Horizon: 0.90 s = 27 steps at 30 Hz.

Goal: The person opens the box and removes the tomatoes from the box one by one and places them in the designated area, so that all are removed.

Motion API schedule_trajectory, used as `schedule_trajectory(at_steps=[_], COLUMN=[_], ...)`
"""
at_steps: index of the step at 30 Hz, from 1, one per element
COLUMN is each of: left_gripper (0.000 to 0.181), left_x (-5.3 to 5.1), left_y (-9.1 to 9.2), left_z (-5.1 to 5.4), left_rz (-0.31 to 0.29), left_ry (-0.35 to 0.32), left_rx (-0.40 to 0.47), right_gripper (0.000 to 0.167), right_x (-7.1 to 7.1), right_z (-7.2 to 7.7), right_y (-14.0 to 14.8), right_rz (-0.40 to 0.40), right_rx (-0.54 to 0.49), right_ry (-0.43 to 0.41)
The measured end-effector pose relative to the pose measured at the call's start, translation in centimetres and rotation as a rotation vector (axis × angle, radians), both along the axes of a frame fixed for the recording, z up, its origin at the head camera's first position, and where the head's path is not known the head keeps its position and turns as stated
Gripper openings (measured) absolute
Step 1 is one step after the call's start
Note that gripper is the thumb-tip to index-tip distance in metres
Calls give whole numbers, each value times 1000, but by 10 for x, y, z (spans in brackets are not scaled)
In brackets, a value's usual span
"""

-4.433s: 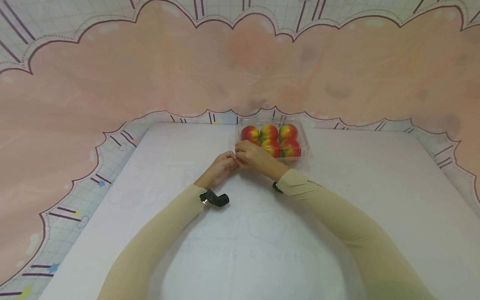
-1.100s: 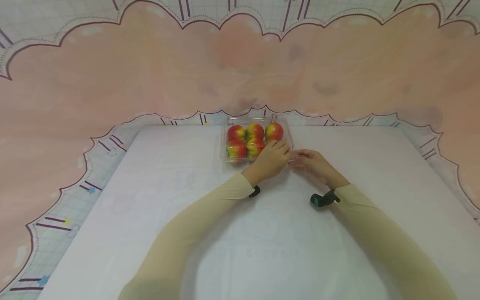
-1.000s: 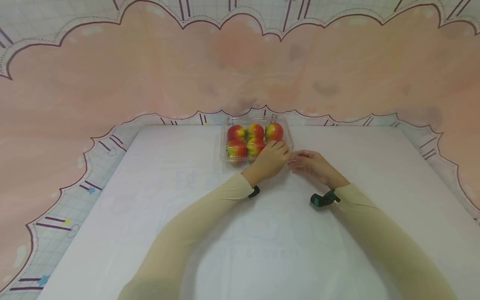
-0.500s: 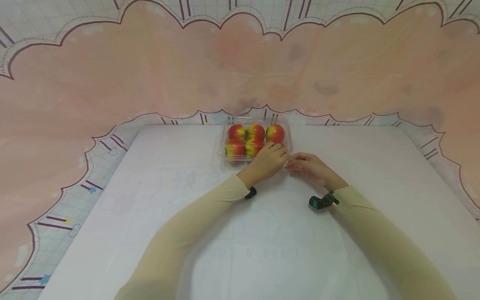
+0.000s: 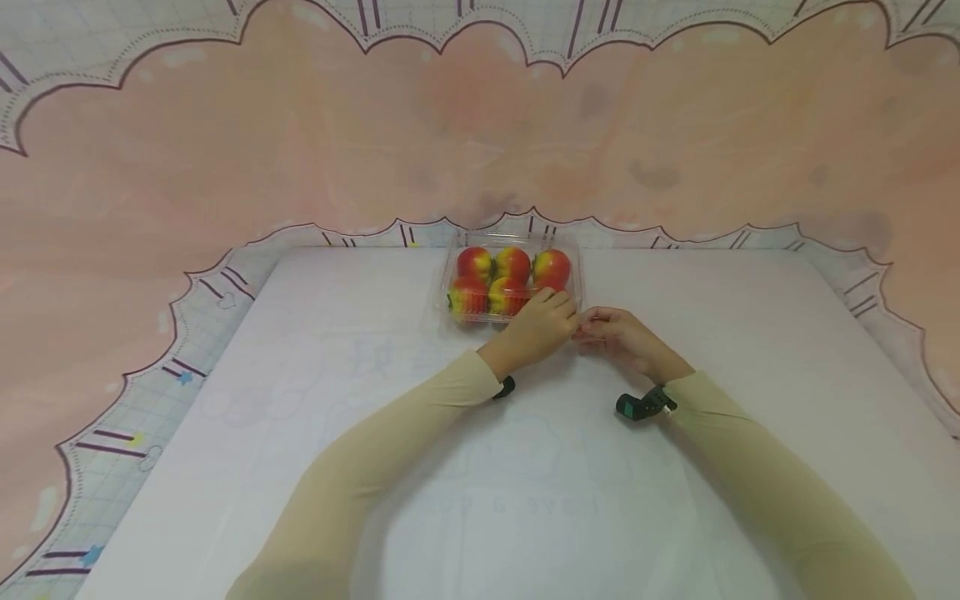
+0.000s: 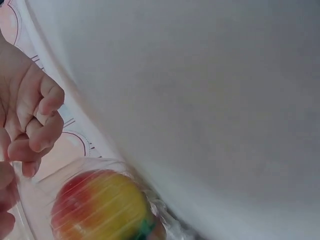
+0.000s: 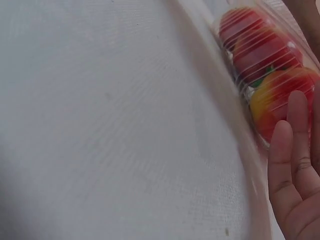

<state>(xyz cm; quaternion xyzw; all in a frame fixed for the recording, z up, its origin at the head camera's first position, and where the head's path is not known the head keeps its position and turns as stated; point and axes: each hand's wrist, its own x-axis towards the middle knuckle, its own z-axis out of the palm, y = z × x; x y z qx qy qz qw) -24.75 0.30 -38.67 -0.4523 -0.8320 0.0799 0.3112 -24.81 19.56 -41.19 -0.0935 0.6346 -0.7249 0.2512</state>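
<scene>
A clear plastic clamshell container [image 5: 487, 318] holding several red-and-yellow apples [image 5: 474, 265] sits at the table's back edge. My left hand [image 5: 530, 329] reaches across its front and grips the front right corner, fingers curled over the rim and hiding part of a front-row apple. At the same corner my right hand [image 5: 628, 342] pinches the rim from the right. Its lower fingers [image 7: 281, 155] lie fairly straight in the right wrist view. The left wrist view shows an apple [image 6: 102, 207] under ribbed plastic. The exact contact of thumbs and forefingertips is hidden.
A white cover lies on the table [image 5: 480, 450]. Behind it stands a peach-coloured backdrop [image 5: 337, 142] with scalloped, striped edging. Dark wrist cameras [image 5: 643, 405] are strapped at both sleeve cuffs.
Both hands were at the container's front left corner about four seconds ago; now they are at the front right corner. Over the last second the container has turned and shifted only slightly.
</scene>
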Motion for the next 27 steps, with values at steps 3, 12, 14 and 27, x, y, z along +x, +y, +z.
schedule_trajectory(at_steps=[3, 12, 14, 27], left_gripper=[17, 15, 16, 19], left_x=[-1, -1, -1, 1], left_y=[0, 2, 2, 3], left_z=[1, 2, 1, 2], left_rz=[-9, -60, -64, -45], left_ry=[0, 4, 3, -53], left_rx=[16, 108, 126, 170], right_gripper=[27, 33, 35, 36], right_x=[1, 3, 2, 1], right_z=[2, 4, 4, -1], right_y=[0, -1, -2, -5], right_rz=[5, -26, -35, -70], right_rx=[-7, -39, -39, -93], right_ry=[-4, -24, -20, 39])
